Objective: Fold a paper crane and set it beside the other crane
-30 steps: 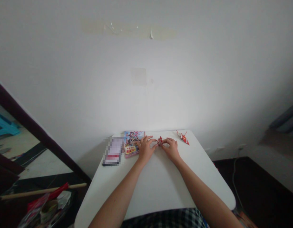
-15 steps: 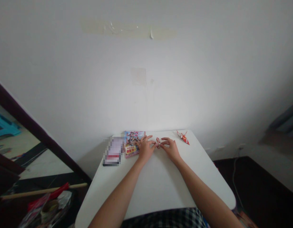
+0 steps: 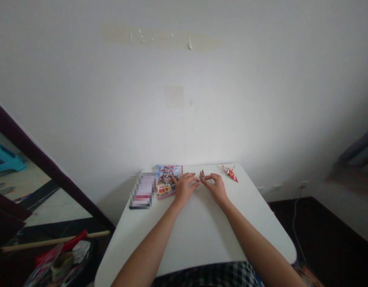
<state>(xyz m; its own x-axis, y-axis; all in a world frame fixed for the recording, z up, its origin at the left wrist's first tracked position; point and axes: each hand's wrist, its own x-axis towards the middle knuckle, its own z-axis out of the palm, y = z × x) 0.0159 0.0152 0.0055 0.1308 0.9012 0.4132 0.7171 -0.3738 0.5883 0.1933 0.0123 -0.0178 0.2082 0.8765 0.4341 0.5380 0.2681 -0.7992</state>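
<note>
Folded paper: the small red-and-white folded paper (image 3: 202,176) stands upright above the far part of the white table (image 3: 206,227), between the two hands; it has shifted slightly toward the right hand since the earlier frame and now shows narrow, close-set points.
Right hand: the right hand (image 3: 216,188) pinches the folded paper between thumb and fingertips, the gap closed down to the paper's thickness.
Left hand: the left hand (image 3: 184,188) has its thumb and forefinger almost together, tips just beside the paper, with the other fingers more gathered than before; whether it grips a corner cannot be told.
Paper crane: a finished red, white and orange paper crane (image 3: 230,173) lies near the table's far right corner, unmoved, beyond the right hand.
Booklet: the colourful printed booklet (image 3: 166,178), marked 89.9, lies flat at the far left, partly covered by the left hand; more of its right side shows than before.
Phone: a pixelated, phone-like device (image 3: 144,185) lies just beside the booklet, on its left.
Container: on the floor at lower left, a dark container (image 3: 89,252) holds a pale roll (image 3: 62,266), white plastic (image 3: 81,251) and clear wrapping (image 3: 44,266); red plastic (image 3: 74,242) shows at its top. Its full shape is unclear.
Stick: a wooden stick (image 3: 98,234) extends past the container's far side.
</note>
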